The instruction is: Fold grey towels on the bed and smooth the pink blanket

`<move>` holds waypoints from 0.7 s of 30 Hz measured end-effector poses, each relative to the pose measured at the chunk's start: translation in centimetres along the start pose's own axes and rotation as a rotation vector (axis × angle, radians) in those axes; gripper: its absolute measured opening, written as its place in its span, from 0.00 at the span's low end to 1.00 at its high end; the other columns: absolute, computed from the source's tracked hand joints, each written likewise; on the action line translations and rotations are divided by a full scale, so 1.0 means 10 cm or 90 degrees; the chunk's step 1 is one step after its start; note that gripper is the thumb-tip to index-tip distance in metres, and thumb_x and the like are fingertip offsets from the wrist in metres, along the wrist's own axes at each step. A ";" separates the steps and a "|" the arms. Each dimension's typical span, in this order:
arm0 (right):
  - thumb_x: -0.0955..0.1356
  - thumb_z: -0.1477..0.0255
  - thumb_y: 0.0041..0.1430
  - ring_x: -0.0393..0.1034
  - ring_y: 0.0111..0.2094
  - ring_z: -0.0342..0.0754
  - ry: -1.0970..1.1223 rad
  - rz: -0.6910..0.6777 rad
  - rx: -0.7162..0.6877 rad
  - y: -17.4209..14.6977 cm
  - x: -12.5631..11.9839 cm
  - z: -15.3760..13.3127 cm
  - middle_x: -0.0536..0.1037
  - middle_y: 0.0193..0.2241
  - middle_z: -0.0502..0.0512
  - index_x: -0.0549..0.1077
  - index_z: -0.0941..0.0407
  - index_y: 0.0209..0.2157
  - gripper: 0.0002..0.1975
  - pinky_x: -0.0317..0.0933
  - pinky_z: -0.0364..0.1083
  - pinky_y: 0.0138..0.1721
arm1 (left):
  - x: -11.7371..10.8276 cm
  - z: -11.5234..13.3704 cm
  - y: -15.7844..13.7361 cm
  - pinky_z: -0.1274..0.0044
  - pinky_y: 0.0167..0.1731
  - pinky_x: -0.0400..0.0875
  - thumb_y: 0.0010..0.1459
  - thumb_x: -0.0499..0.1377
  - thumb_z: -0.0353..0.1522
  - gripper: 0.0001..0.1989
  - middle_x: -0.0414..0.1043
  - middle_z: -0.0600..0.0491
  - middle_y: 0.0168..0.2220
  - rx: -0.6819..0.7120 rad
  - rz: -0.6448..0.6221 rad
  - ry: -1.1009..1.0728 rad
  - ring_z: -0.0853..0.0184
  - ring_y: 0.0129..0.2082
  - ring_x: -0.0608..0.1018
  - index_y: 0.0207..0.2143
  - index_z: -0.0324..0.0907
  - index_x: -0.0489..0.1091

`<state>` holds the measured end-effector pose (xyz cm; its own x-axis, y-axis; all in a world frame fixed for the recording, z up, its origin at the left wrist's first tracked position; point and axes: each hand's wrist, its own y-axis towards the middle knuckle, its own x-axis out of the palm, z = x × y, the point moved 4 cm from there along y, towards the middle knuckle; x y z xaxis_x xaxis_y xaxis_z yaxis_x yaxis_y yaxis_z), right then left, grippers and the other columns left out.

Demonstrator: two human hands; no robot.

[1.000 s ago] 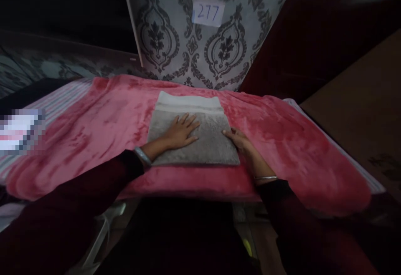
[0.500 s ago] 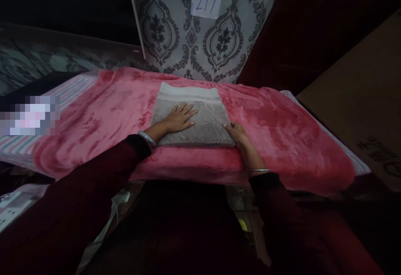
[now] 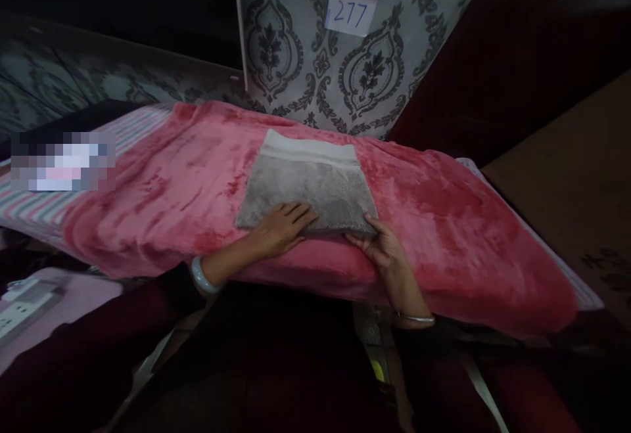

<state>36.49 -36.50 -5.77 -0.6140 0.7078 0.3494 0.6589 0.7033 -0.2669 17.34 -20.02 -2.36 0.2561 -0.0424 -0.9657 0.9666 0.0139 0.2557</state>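
Note:
A grey towel (image 3: 310, 183) with a pale band along its far end lies folded flat on a pink plush blanket (image 3: 207, 177). My left hand (image 3: 280, 229) rests across the towel's near edge, its fingers stretched out on the fabric and its thumb lower, by the edge. At the near right corner, my right hand (image 3: 382, 242) grips the towel, thumb on top and fingers below the edge.
Striped cloth (image 3: 133, 127) shows under the blanket at the left, with a blurred-out item (image 3: 64, 163) on it. A cardboard box (image 3: 566, 150) stands at the right. A power strip (image 3: 24, 311) lies at the lower left. Behind hangs a dark screen (image 3: 123, 12).
My left hand has slid back from the towel's middle to its near edge. My right hand has shifted slightly toward me at the corner, its fingers now beneath the edge. The view has turned a little.

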 end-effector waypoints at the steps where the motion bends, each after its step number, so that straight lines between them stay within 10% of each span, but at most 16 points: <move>1: 0.75 0.65 0.48 0.76 0.52 0.60 0.018 0.012 -0.002 0.00 0.02 0.00 0.80 0.47 0.58 0.71 0.50 0.45 0.21 0.78 0.59 0.44 | 0.00 0.03 0.04 0.59 0.59 0.64 0.67 0.56 0.36 0.29 0.64 0.39 0.66 -0.020 0.003 0.012 0.50 0.63 0.68 0.69 0.41 0.58; 6: 0.74 0.70 0.47 0.78 0.48 0.56 0.083 0.069 0.007 0.05 0.09 -0.07 0.81 0.45 0.57 0.71 0.52 0.42 0.19 0.79 0.55 0.44 | -0.02 0.00 0.16 0.61 0.51 0.68 0.64 0.52 0.25 0.25 0.70 0.38 0.58 -0.132 0.037 0.078 0.51 0.53 0.73 0.63 0.38 0.64; 14: 0.76 0.69 0.43 0.79 0.40 0.54 0.037 0.057 -0.008 -0.18 -0.05 -0.01 0.81 0.41 0.55 0.71 0.51 0.39 0.19 0.80 0.53 0.36 | -0.28 -0.03 0.06 0.65 0.42 0.68 0.66 0.49 0.25 0.16 0.75 0.42 0.43 0.013 0.057 0.149 0.56 0.43 0.74 0.50 0.40 0.73; 21: 0.76 0.67 0.46 0.80 0.40 0.57 -0.086 0.014 -0.005 -0.29 -0.21 0.01 0.80 0.42 0.55 0.72 0.50 0.50 0.27 0.78 0.57 0.35 | -0.07 0.03 -0.11 0.65 0.45 0.70 0.65 0.52 0.25 0.18 0.75 0.41 0.50 0.037 -0.005 0.110 0.55 0.47 0.74 0.53 0.40 0.72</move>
<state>35.84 -39.97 -5.82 -0.6515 0.7264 0.2189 0.6762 0.6868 -0.2665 16.05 -20.29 -1.94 0.2497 0.1298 -0.9596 0.9683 -0.0440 0.2461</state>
